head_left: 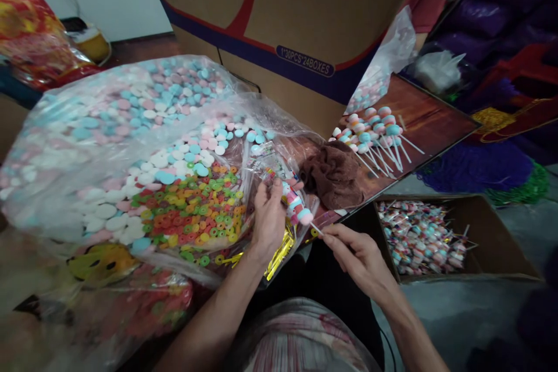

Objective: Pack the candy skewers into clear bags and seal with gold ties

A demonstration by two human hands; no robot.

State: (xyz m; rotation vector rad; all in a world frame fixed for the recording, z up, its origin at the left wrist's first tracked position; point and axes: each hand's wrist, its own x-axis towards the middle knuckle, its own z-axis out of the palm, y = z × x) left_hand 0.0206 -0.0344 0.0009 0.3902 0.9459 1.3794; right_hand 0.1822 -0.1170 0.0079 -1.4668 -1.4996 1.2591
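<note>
- Converging from either side, the left hand (269, 209) points forward and the right hand (352, 247) angles inward.
- Left fingers curl closed around a marshmallow lollipop (298, 207); right thumb and fingertips pinch its white stick (316, 228).
- Left of the left fingers: gummy rings (196, 209), pastel marshmallow pieces (170, 93).
- Just beyond the lollipop: crumpled brown cloth (333, 173).
- Right of the right fingers: open cardboard box (501, 244) holding wrapped lollipops (421, 241).

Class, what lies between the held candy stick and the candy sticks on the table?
The head view shows a brown cloth between the held candy stick and the candy sticks.
</note>
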